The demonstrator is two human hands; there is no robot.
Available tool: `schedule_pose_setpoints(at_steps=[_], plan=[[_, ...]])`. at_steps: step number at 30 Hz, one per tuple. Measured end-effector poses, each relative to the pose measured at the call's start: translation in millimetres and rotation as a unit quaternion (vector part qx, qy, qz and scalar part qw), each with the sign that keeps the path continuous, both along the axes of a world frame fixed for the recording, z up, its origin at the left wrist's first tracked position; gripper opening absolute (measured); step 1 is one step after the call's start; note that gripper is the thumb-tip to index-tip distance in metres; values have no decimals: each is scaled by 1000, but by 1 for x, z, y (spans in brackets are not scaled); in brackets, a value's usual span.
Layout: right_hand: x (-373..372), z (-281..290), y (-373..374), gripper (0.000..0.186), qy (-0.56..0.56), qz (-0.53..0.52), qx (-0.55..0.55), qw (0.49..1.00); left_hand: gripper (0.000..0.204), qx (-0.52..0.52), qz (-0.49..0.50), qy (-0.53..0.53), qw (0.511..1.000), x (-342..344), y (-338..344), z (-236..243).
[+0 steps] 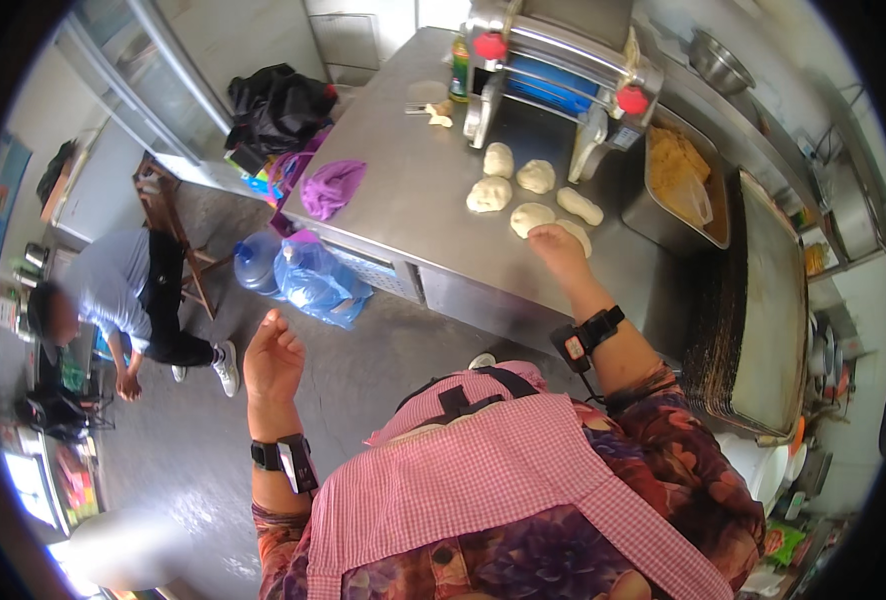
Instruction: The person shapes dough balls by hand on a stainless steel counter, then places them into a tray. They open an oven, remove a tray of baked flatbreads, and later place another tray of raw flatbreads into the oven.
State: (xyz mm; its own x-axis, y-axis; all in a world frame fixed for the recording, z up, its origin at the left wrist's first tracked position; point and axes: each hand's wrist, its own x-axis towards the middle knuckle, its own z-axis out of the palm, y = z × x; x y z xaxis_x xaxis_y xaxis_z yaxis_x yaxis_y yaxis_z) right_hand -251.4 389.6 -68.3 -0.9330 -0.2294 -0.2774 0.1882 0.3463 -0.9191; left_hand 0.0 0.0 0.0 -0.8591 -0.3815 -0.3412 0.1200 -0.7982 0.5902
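Note:
My right hand reaches over the front of the steel worktable, its fingers bent down and closed at a piece of dough, which it partly covers. A rounder dough piece lies right beside the fingertips. Several other pale lumps rest just beyond, among them an oblong one and a round one. Off the table, above the floor, my left hand is raised with its fingers curled in and nothing visible in them.
A dough roller machine with red knobs stands behind the dough. To the right are a deep metal pan of yellowish-brown food and a long tray. Purple cloth lies at the table's left end. Another person bends forward at far left.

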Motion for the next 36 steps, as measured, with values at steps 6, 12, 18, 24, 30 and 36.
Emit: schedule_pose_setpoints(at_steps=[6,12,18,24,30,36], plan=[[-54,-30,29,27,394,88,165,900,14,24,-91,-24,995,-107,46,-1],[-98,-50,21,40,392,201,164,883,16,14,-145,-85,986,-176,82,-13],[-132,-27,8,40,71,143,75,984,21,-2,-249,-91,964,-226,111,-23],[-94,29,-18,38,-253,187,-249,916,53,43,-438,-73,895,-280,140,-15],[-68,58,-45,42,-210,76,-341,913,60,37,-572,-12,819,-318,141,-9],[-68,55,-67,37,-102,-9,-222,970,58,-104,-591,-14,800,-336,128,-2]])
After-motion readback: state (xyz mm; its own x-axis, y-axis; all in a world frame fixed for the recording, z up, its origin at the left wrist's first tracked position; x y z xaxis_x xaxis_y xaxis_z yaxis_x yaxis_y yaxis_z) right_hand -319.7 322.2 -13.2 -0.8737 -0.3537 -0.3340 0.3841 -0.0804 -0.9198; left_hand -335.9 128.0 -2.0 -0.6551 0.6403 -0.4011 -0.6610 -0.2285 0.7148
